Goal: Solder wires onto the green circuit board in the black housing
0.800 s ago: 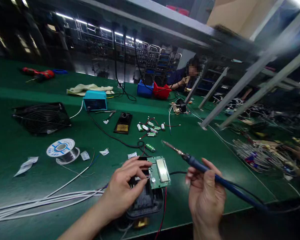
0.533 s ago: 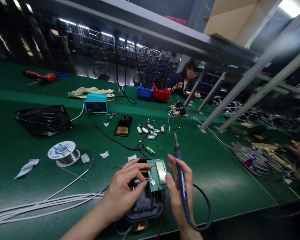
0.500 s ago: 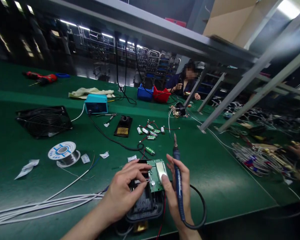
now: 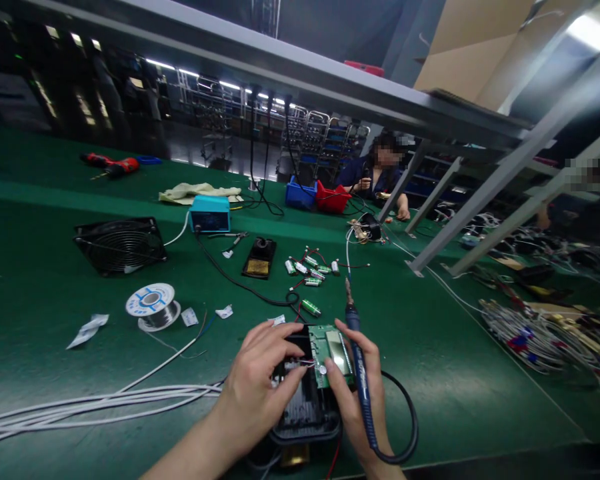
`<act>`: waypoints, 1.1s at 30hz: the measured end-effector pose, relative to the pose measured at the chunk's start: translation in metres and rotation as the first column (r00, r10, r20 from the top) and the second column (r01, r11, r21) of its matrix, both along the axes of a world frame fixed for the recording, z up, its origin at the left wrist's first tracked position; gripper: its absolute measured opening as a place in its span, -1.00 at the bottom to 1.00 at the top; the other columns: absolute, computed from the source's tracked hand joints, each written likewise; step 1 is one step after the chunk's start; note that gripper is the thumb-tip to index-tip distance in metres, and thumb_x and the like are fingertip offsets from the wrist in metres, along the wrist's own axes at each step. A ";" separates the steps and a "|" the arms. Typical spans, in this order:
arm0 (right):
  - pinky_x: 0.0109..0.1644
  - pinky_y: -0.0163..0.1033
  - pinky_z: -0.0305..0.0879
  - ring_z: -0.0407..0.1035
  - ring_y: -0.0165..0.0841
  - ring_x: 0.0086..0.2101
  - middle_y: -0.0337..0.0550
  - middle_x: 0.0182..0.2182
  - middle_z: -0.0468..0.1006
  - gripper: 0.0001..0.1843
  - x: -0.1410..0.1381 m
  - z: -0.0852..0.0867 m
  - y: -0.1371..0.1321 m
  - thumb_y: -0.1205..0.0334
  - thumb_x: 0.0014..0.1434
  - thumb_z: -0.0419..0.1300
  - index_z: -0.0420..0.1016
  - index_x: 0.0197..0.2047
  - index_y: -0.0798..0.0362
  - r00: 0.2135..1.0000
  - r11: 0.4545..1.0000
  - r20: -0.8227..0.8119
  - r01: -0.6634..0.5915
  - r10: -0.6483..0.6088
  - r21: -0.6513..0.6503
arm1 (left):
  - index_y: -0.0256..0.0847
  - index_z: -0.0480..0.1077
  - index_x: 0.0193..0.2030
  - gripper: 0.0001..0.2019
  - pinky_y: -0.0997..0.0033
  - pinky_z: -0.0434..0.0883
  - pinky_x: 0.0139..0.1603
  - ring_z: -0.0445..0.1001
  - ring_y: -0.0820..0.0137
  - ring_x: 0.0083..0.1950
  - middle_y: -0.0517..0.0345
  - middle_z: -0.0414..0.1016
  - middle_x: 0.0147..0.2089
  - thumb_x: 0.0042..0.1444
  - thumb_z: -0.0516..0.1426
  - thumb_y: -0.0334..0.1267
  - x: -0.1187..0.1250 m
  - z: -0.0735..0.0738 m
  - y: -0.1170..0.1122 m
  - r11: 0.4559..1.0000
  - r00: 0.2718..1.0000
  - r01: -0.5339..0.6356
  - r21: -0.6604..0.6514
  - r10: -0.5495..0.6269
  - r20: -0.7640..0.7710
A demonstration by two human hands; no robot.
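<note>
A green circuit board (image 4: 321,343) with a small display is tilted over an open black plastic housing (image 4: 305,427). My right hand (image 4: 365,393) is closed around a blue soldering iron (image 4: 361,373), its tip pointing up and away. The thumb and fingers of that same hand also grip the board by its right side. At the board's left edge, my left hand (image 4: 260,380) has thumb and forefinger brought together on thin wires (image 4: 306,363). Its other fingers arch over the housing, hiding part of it. Beneath the housing's near end a brass-coloured part (image 4: 296,456) shows.
Beyond my hands lie several green-and-white batteries (image 4: 312,271), a soldering stand (image 4: 260,259) and a blue soldering station (image 4: 210,215). Left are a solder spool (image 4: 153,307), a black fan (image 4: 121,245) and white cables (image 4: 105,403). A co-worker (image 4: 375,170) sits across the bench.
The view has swung slightly left, so everything appears shifted right. My right thumb has slid down from the display toward the board's lower part. Both hands stay at the board.
</note>
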State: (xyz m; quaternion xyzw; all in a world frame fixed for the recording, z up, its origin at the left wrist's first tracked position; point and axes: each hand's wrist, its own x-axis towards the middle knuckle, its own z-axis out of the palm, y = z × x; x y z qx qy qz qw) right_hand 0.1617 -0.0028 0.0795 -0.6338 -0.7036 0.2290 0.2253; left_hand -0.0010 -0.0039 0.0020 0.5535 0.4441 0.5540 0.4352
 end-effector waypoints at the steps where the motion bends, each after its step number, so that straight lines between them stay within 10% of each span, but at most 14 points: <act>1: 0.13 -0.43 0.19 0.26 -0.43 0.10 -0.12 0.14 0.31 -0.62 0.001 0.000 0.000 0.23 0.34 0.14 0.18 0.18 0.00 1.000 1.000 0.009 -0.012 0.012 0.018 | -0.13 0.40 -0.20 -0.90 0.32 0.10 0.26 0.30 0.49 0.17 0.30 0.43 0.06 0.16 0.16 -0.40 0.000 0.000 -0.001 1.000 1.000 -0.013 -0.006 0.013 -0.017; 7: 0.14 -0.17 0.20 0.22 -0.18 0.13 0.09 0.23 0.14 -0.32 -0.003 -0.003 -0.002 0.12 0.18 0.29 0.07 0.26 0.05 0.987 0.996 -0.144 0.058 -0.067 -0.065 | -0.26 0.41 -0.38 -0.91 0.17 0.23 0.16 0.33 0.32 0.11 0.21 0.49 -0.08 0.01 0.17 -0.51 0.008 0.002 -0.004 0.990 0.997 -0.067 -0.127 0.072 0.035; 14: 0.16 -0.18 0.13 0.27 -0.18 0.03 0.08 0.04 0.28 -0.31 0.000 -0.006 -0.006 0.01 0.12 0.34 0.15 0.16 0.16 0.982 0.990 0.190 -0.043 0.016 0.137 | -0.24 0.42 -0.20 -0.92 0.50 0.35 -0.04 0.41 0.53 -0.08 0.23 0.45 -0.15 0.21 0.11 -0.33 -0.034 -0.014 0.003 0.972 0.995 -0.068 -0.226 0.049 -0.088; 20: 0.08 -0.20 0.20 0.30 -0.20 0.02 0.07 0.04 0.30 -0.41 -0.006 -0.003 -0.012 0.06 0.18 0.30 0.16 0.13 0.13 0.979 0.990 0.202 -0.027 -0.001 0.138 | -0.34 0.49 -0.19 -0.87 0.21 0.21 -0.20 0.39 0.17 -0.23 0.01 0.46 -0.23 0.11 0.17 -0.39 -0.094 -0.063 0.002 0.710 0.832 -0.262 -0.654 -0.177 -0.525; 27: 0.13 -0.20 0.15 0.26 -0.24 0.07 0.03 0.09 0.29 -0.49 -0.013 0.000 -0.015 0.15 0.22 0.26 0.17 0.14 0.09 0.991 0.997 0.132 -0.003 -0.007 0.072 | -0.22 0.49 -0.14 -0.84 0.39 0.23 -0.17 0.37 0.37 -0.20 0.15 0.42 -0.19 0.20 0.12 -0.29 -0.095 -0.057 -0.014 0.647 0.805 0.116 -0.754 -0.506 -0.310; 33: 0.14 -0.27 0.16 0.24 -0.30 0.09 0.02 0.10 0.28 -0.53 -0.019 0.004 -0.016 0.16 0.25 0.23 0.16 0.13 0.10 0.988 0.998 0.155 0.001 -0.012 0.068 | -0.24 0.48 -0.17 -0.85 0.38 0.20 -0.16 0.36 0.38 -0.18 0.14 0.38 -0.19 0.20 0.10 -0.32 -0.090 -0.049 -0.019 0.625 0.781 0.191 -0.757 -0.564 -0.269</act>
